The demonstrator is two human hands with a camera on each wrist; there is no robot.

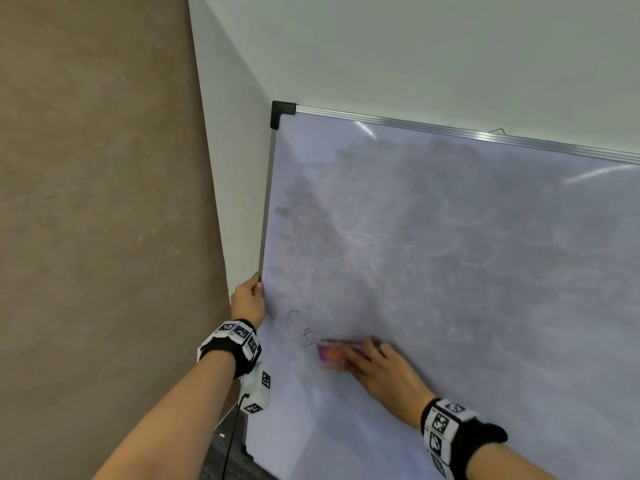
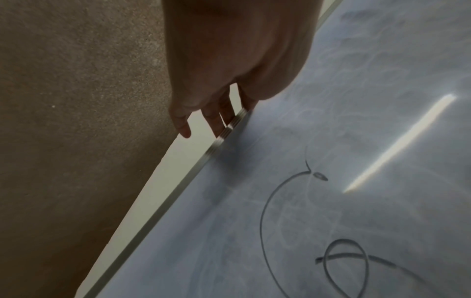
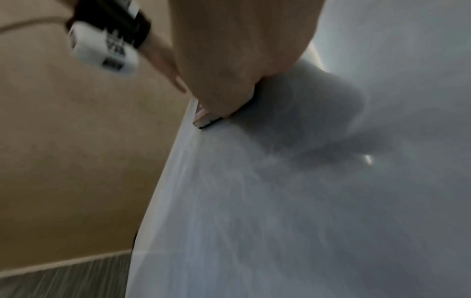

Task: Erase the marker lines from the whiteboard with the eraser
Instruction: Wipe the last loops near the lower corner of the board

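The right hand grasps the eraser, pressing it flat on the whiteboard just right of the marker lines. The left hand grips the board's left edge, fingers curled behind.

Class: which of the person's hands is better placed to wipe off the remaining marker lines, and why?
The right hand: it holds the eraser on the whiteboard beside the marker lines. The left hand grips the board's edge.

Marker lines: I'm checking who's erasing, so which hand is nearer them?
Right. The right hand presses the eraser beside the marker lines; the left hand grips the whiteboard's edge above.
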